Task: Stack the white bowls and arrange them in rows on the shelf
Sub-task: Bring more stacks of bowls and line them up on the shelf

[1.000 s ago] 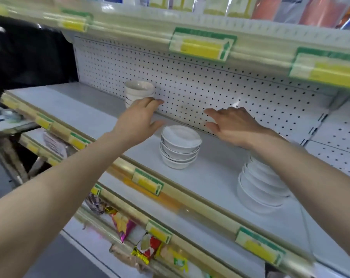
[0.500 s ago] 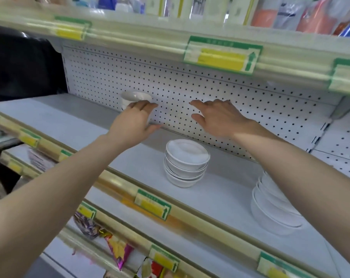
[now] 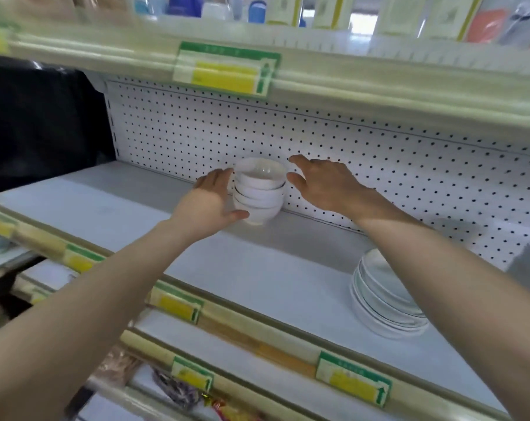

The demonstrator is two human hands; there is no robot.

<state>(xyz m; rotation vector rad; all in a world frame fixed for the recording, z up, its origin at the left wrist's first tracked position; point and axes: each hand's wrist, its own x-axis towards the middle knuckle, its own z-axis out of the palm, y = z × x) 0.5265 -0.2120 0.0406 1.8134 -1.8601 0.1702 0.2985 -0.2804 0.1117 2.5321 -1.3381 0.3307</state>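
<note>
While the grey shelf (image 3: 257,278) is stretching out from the foot of the pegboard (image 3: 379,165), two stacks of white bowls are standing on it. The wide stack (image 3: 388,305) is sitting well out from the pegboard, towards the front rail and to the right. The right forearm is hiding part of it, so I cannot tell its exact count. Its top bowl is holding nothing.

The small stack (image 3: 259,192) is standing close against the pegboard, further left. It is showing four nested bowls, and the top one is holding nothing.

The left hand (image 3: 210,202) is pressing against this stack's left side. Its fingers are lying nearly straight along the upper bowls, and its thumb is touching the bottom bowl. The right hand (image 3: 324,180) is hovering just beside the stack's right side, against the pegboard. Its fingers are spread and are gripping nothing.

Three price labels (image 3: 353,379) are hanging on the front rail, far from the pegboard.
</note>
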